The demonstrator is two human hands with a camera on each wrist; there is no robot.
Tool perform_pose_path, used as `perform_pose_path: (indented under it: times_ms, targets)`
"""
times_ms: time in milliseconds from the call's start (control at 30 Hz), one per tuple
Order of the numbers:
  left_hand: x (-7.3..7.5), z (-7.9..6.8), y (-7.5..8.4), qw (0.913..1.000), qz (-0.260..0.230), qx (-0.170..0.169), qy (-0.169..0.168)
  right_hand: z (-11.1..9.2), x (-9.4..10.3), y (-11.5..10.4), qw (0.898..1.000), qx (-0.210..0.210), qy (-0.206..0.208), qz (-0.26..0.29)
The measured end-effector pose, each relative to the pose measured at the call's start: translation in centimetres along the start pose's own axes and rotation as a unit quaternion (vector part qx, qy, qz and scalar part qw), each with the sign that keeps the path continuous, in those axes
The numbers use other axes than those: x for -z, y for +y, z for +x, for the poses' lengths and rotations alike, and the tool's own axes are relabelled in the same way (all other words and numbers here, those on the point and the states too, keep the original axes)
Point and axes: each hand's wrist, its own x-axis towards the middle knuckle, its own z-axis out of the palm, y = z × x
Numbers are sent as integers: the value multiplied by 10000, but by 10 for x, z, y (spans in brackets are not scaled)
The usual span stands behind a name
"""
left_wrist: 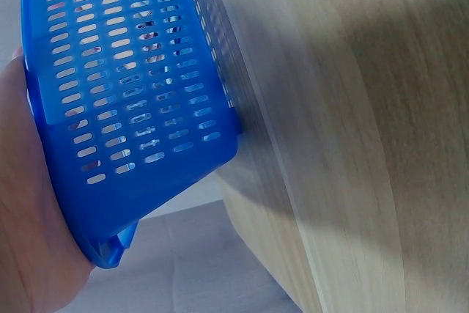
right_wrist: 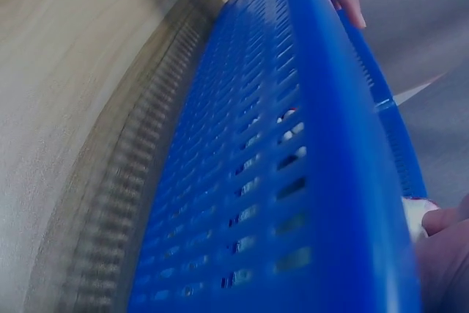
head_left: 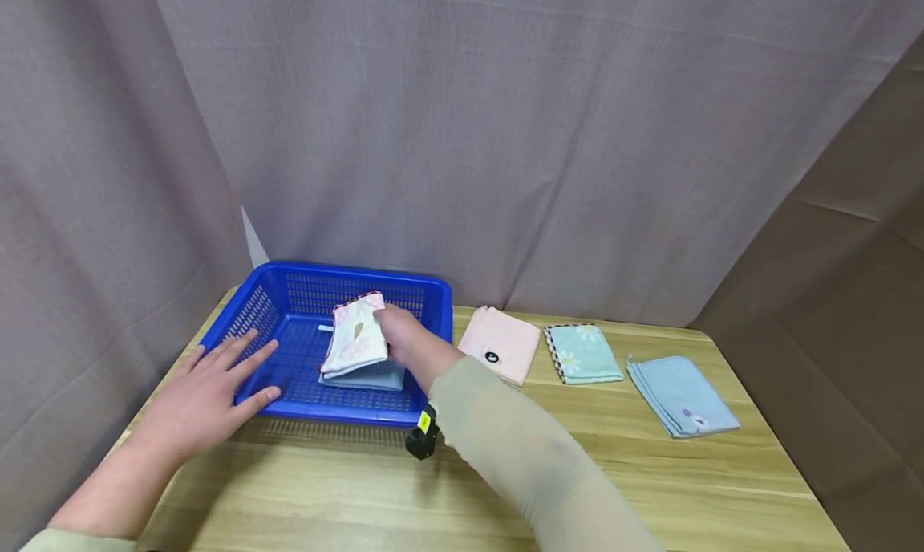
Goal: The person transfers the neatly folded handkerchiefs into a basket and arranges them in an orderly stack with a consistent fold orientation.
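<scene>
Inside the blue plastic basket point(head_left: 346, 414), my right hand point(head_left: 400, 335) grips the right edge of a folded white towel point(head_left: 361, 339) with pink flowers and a checked border. A folded blue towel point(head_left: 368, 377) lies under it on the basket floor. My left hand point(head_left: 209, 391) is spread with straight fingers over the basket's left front corner. In the left wrist view the hand point(left_wrist: 37, 203) lies along the basket rim point(left_wrist: 69, 218). The right wrist view shows part of the right hand point(right_wrist: 447, 247) and the white towel point(right_wrist: 416, 214) beyond the basket wall.
To the right of the basket a pink folded towel point(head_left: 501, 343), a mint towel point(head_left: 585, 353) with daisies and a light blue towel point(head_left: 684, 395) lie in a row on the wooden table point(head_left: 303, 488). Grey curtains point(head_left: 462, 135) stand behind; a brown panel point(head_left: 830, 295) borders the right.
</scene>
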Motion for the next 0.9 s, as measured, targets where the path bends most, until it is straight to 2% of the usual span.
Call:
perform_pose_path:
  times_ms: [300,500,700,900]
  targets:
    - [0,0,-1,10000,20,6,-26,-3,2,3,9982,181,379,-436]
    - [1,0,0,10000,15,20,-68,-5,3,4,9976,-9,491,-496]
    - [2,0,1,10000,22,36,-85,-4,4,3,9979,-281,445,-388]
    - [1,0,0,10000,10,16,-30,-5,6,1,9987,-238,258,-366]
